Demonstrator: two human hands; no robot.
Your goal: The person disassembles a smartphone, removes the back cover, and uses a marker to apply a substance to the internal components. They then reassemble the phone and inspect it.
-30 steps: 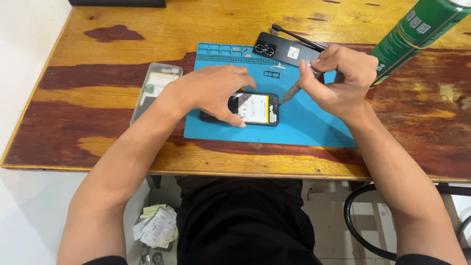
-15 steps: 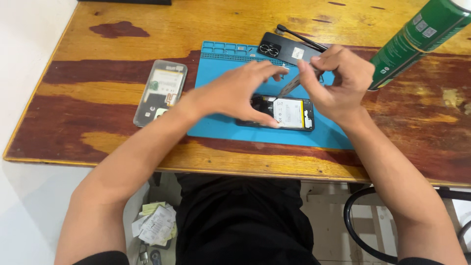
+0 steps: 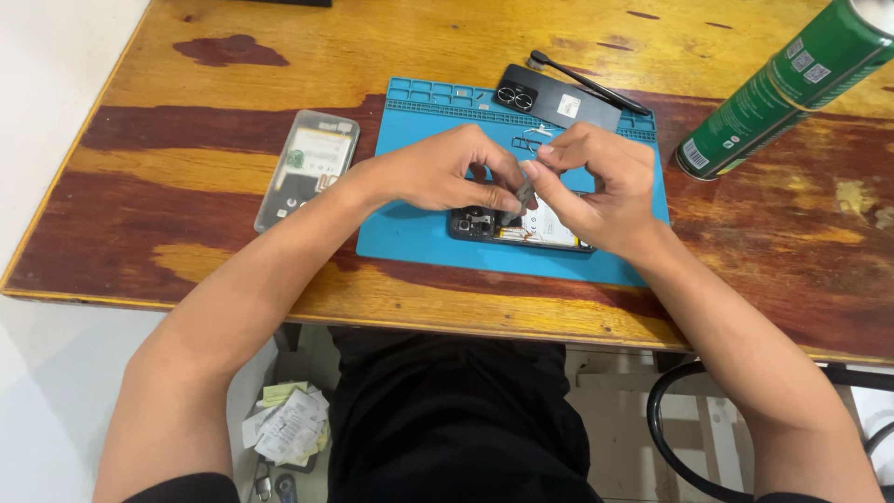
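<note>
The opened smartphone (image 3: pixel 521 226) lies on the blue repair mat (image 3: pixel 410 233), near the mat's front edge, with its back cover off and its insides facing up. Its long axis runs left to right across the surface (image 3: pixel 186 93); the dark camera end points toward the person's left, and the pale battery area stretches toward the right, partly hidden under the right hand (image 3: pixel 601 186).

Both hands meet just above the phone. The left hand (image 3: pixel 438 172) has its grip closed, thumb and forefinger pinching around the top of a small grey tool (image 3: pixel 523 194), which looks like tweezers or a thin pry piece, though it is too small to be sure. The right hand's grip is also closed on the same tool, fingertips pressed together at its upper end, with the tip angled down toward the camera end of the phone.

Judging from this, the step in hand is fine work on an internal part near the camera module, likely lifting or seating a small connector or screw. The next move seems to call for a steady, light pull or push along the tool's tip, keeping the phone from sliding on the mat.

Behind the hands, the removed black back cover (image 3: pixel 549 98) rests at the mat's far edge, with a thin black tool (image 3: pixel 587 82) lying across it. A clear phone case (image 3: pixel 307 168) sits off the mat to the left, and a green spray can (image 3: pixel 782 88) lies tilted at the right.
</note>
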